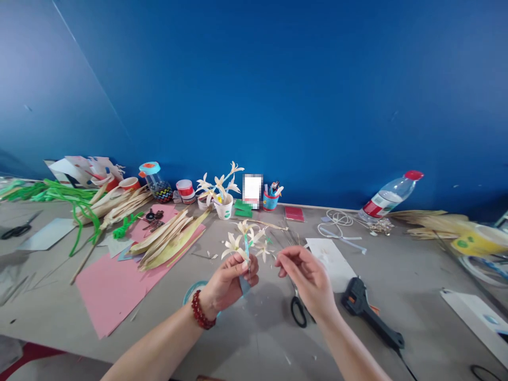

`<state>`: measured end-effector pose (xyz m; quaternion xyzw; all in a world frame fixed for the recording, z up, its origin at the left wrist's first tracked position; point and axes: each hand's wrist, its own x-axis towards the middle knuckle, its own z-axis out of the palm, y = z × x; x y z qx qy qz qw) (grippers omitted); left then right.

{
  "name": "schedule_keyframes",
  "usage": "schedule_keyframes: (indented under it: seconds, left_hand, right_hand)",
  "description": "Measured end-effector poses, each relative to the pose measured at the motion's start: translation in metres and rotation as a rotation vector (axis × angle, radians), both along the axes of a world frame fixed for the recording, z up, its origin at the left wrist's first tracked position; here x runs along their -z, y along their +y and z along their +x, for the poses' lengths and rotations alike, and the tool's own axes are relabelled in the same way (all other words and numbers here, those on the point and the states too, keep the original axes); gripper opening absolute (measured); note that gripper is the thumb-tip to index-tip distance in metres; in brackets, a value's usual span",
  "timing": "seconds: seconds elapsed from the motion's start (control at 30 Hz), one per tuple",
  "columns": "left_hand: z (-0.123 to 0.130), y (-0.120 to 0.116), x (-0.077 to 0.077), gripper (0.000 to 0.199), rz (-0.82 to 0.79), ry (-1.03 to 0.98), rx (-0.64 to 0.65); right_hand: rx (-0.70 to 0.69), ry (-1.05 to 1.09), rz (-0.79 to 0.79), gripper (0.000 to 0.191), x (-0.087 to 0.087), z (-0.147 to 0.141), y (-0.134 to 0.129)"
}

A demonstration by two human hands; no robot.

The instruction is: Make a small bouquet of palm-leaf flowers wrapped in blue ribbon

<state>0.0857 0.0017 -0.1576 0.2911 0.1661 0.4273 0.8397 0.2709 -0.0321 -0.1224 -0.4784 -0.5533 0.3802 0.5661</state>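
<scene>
My left hand [232, 280] is closed around the stems of a small bunch of cream, husk-like artificial flowers [245, 239]. A blue strip runs up the stem, and a pale blue piece hangs below the fingers. To the right of the flowers is my right hand [304, 270], its thumb and fingertips pinched together close to the petals. Whatever sits in that pinch, if anything, is too small to make out. Under the right hand lie scissors [298, 312], partly covered by it. A blue-rimmed roll or dish [194, 291] is partly hidden behind my left wrist.
Right of my hands lie a hot glue gun [373, 312] and white paper [329, 259]. Dried husks [166, 238] rest on pink paper [111, 291] at left. Along the wall stand a cup of similar flowers [223, 206], a pen cup [271, 200] and a plastic bottle [391, 196].
</scene>
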Motion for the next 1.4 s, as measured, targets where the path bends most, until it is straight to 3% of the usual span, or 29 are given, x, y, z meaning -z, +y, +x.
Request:
schedule_keyframes:
  seconds: [0.2,0.37,0.6,0.73,0.9,1.0,1.07,1.17,1.23,1.4]
  left_hand:
    - [0.001,-0.001,-0.005,0.023,-0.048,-0.065,0.032]
    - [-0.003,-0.005,-0.014,0.022,-0.047,-0.058,0.073]
    - [-0.008,-0.003,0.004,0.024,-0.065,-0.120,0.104]
    - [-0.012,-0.001,0.013,0.023,-0.070,-0.179,0.113]
    - [-0.019,0.004,0.012,0.018,-0.053,-0.195,0.087]
    - [-0.019,0.004,0.012,0.018,-0.051,-0.190,0.093]
    - [-0.018,0.002,0.013,0.018,-0.064,-0.190,0.100]
    - [-0.017,0.000,0.016,0.017,-0.083,-0.195,0.111]
    - [-0.016,-0.001,0.018,0.018,-0.082,-0.197,0.118]
    - [-0.015,-0.001,0.019,0.022,-0.051,-0.172,0.121]
  right_hand:
    - [0.058,-0.054,0.016,0.024,-0.009,0.020,0.008]
    - [-0.075,-0.182,-0.042,0.022,-0.002,0.018,0.005]
    - [-0.100,-0.252,-0.050,0.022,0.005,0.020,0.003]
    - [0.026,-0.361,-0.022,0.023,0.009,0.035,0.013]
    - [0.314,-0.560,0.068,0.021,0.009,0.066,0.022]
    - [0.394,-0.597,0.106,0.021,0.004,0.077,0.025]
    - [0.344,-0.629,0.096,0.021,0.002,0.077,0.031]
    - [0.134,-0.757,-0.030,0.022,0.005,0.068,0.050]
    - [0.027,-0.849,-0.139,0.019,0.014,0.058,0.069]
    - [-0.007,-0.912,-0.230,0.004,0.047,0.038,0.116]
